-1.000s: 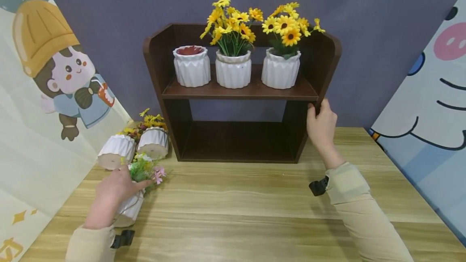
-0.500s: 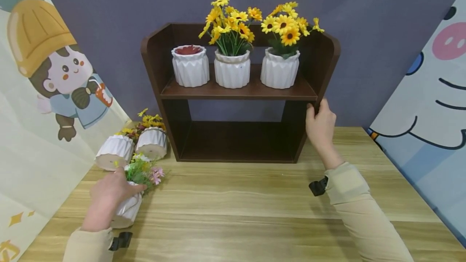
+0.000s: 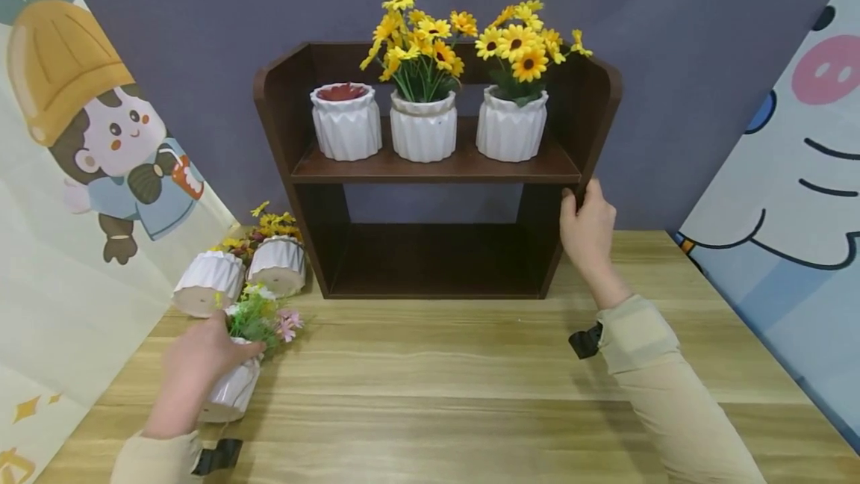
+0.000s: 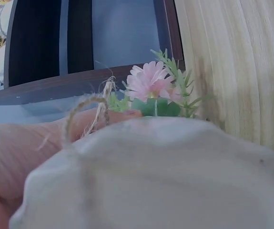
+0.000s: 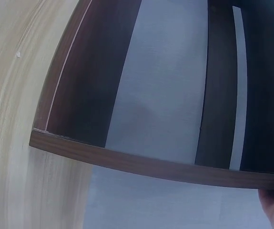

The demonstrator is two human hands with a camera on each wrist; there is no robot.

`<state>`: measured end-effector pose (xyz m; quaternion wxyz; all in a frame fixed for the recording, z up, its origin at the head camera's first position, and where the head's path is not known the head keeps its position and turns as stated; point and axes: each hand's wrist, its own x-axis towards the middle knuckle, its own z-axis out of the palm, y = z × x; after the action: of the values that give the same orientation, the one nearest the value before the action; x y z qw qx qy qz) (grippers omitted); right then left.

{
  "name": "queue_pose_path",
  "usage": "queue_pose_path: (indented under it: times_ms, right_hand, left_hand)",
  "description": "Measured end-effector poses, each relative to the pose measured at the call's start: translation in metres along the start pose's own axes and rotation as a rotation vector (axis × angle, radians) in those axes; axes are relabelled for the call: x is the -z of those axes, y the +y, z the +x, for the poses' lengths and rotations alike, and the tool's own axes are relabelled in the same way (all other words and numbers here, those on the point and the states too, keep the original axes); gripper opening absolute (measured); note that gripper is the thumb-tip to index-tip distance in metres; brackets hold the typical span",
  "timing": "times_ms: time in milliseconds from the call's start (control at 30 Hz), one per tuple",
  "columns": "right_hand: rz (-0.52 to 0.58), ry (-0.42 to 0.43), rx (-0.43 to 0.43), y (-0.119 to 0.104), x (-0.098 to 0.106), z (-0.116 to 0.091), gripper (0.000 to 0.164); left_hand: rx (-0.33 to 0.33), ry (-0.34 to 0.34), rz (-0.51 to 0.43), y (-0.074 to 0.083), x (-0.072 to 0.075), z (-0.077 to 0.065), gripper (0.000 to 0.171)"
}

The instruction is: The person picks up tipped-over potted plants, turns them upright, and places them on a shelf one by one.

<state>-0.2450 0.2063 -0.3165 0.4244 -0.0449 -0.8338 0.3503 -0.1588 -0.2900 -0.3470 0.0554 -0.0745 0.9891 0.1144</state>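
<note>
My left hand (image 3: pixel 204 355) grips the rim area of a white flower pot (image 3: pixel 231 392) lying tilted on the table, thumb on its near side; some fingers are hidden. Pink, white and yellow flowers (image 3: pixel 263 317) stick out of that pot. In the left wrist view the pot's white wall (image 4: pixel 165 176) fills the lower part, with a twine bow (image 4: pixel 86 112) on it. My right hand (image 3: pixel 590 234) grips the right side panel of a dark brown two-tier shelf (image 3: pixel 437 170), thumb toward the front edge. Only part of that hand shows in the right wrist view.
On the upper tier stand a white pot with a reddish-brown inside (image 3: pixel 346 125) and two pots of yellow flowers (image 3: pixel 423 129). Two more white pots (image 3: pixel 210 278) lie on their sides left of the shelf. Printed cloths hang at both sides of the wooden table (image 3: pixel 430 394).
My left hand and the pot under it have shifted slightly left in the head view, along with a small drift of the whole scene. The right hand keeps its hold on the shelf.
</note>
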Motion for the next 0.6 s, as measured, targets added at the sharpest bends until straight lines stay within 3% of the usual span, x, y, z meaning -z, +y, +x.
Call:
queue_pose_path:
  times_ms: [200,600]
  right_hand:
    - [-0.006,0.004,0.012,-0.0002,-0.0017,0.0008,0.024]
    - [-0.013,-0.003,0.001,-0.0010,-0.0002,-0.0008,0.024]
  left_hand:
    - [0.000,0.070,-0.037,-0.0014,-0.0005,-0.0053,0.083]
    - [-0.069,0.231,-0.087,0.0045,-0.0033,-0.0039,0.084]
